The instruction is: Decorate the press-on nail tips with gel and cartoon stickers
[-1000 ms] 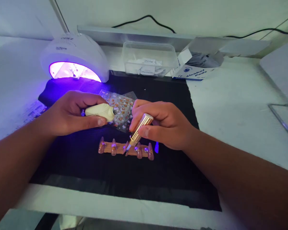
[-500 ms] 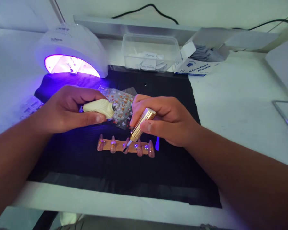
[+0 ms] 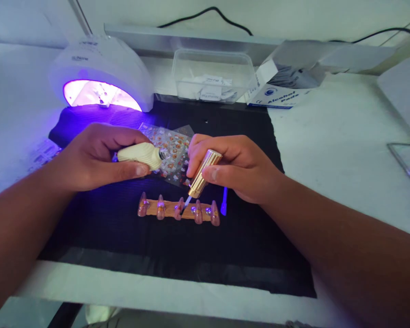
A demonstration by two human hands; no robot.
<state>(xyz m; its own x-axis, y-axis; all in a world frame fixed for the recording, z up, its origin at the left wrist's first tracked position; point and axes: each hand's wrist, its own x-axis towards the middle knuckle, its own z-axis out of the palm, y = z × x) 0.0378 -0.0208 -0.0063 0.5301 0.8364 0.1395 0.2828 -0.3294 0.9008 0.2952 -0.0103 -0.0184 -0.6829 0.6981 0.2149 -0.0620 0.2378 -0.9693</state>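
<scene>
My left hand is wrapped round a cream ribbed polish bottle, held on its side with the open neck pointing right. My right hand pinches a gold brush cap; its brush tip touches the middle nail on a wooden strip of false nails. The strip lies on a black mat just in front of both hands. A sheet of small stickers lies on the mat behind the hands, partly hidden by them.
A white nail lamp glows purple at the back left. Behind the mat stand a clear plastic tub and an open box of alcohol pads. A small blue-lit stick lies right of the strip. The white table edge runs close in front.
My right hand has lifted slightly, drawing the gold cap upward so more of the brush shows above the middle nail. The left hand and bottle have hardly moved; the view shifted a little.
</scene>
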